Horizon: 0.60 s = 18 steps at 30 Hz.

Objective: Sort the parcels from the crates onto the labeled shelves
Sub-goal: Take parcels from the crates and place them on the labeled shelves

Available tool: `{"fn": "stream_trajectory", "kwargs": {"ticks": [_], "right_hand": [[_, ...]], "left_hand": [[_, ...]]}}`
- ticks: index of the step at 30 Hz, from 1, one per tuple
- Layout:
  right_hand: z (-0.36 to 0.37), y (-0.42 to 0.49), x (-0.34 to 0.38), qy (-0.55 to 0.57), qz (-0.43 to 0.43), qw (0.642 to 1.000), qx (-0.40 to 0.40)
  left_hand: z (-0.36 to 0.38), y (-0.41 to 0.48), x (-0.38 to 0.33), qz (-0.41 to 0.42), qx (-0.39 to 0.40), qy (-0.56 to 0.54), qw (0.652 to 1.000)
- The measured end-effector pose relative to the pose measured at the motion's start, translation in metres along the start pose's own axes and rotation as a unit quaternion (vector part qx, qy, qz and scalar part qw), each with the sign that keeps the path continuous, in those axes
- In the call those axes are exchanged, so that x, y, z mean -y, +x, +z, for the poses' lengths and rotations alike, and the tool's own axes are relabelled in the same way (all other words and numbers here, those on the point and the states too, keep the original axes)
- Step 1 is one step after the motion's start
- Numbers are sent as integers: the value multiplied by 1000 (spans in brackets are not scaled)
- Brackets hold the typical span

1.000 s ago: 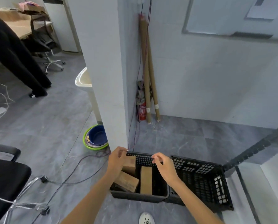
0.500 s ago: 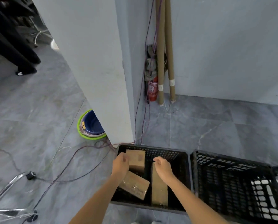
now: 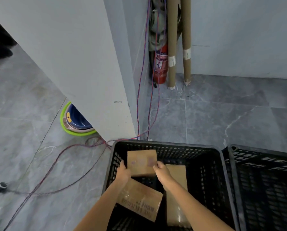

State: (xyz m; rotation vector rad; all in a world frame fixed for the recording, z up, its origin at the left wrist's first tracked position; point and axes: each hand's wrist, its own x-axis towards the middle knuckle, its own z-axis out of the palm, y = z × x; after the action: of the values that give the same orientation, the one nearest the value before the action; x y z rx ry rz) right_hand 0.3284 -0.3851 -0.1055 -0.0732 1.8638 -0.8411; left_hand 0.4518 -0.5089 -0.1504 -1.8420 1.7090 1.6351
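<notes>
Parcel [image 3: 142,161] gripped between left hand [image 3: 124,172] and right hand [image 3: 162,173], inside black crate [image 3: 172,145]

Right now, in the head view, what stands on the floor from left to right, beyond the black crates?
Stacked blue and green plastic basins → red fire extinguisher → two tall brown cardboard tubes.

**OPERATOR LIMBS: VISIBLE APPEARANCE**

Two limbs are in view. The left hand [image 3: 123,173] and the right hand [image 3: 162,173] are bare, as are both wrists. Each of the forearms [image 3: 104,207] is uncovered along its whole visible length, down to the lower frame edge. Each is slender and narrows toward the wrist. Knuckle ridges show on the back of the right hand. Fingernail detail is too blurred to tell.
</notes>
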Motion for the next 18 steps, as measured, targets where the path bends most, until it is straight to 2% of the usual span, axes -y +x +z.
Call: {"fn": "stream_trajectory", "kwargs": {"ticks": [2, 5, 8, 12, 18], "right_hand": [[-8, -22, 3, 38, 10, 999, -12], [-35, -81, 21, 109, 22, 993, -36], [-69, -153, 44, 149, 27, 986, -74], [-113, -256, 86, 224, 32, 968, -109], [-186, -388, 192, 304, -29, 931, -201]], "left_hand": [[-5, -25, -14, -7, 8, -7, 1000], [-17, -86, -43, -8, 15, -83, 996], [-34, -158, -79, -10, 55, -111, 992], [-61, -269, -155, -50, 57, -179, 981], [-107, -418, -280, -31, 64, -168, 983]]}}
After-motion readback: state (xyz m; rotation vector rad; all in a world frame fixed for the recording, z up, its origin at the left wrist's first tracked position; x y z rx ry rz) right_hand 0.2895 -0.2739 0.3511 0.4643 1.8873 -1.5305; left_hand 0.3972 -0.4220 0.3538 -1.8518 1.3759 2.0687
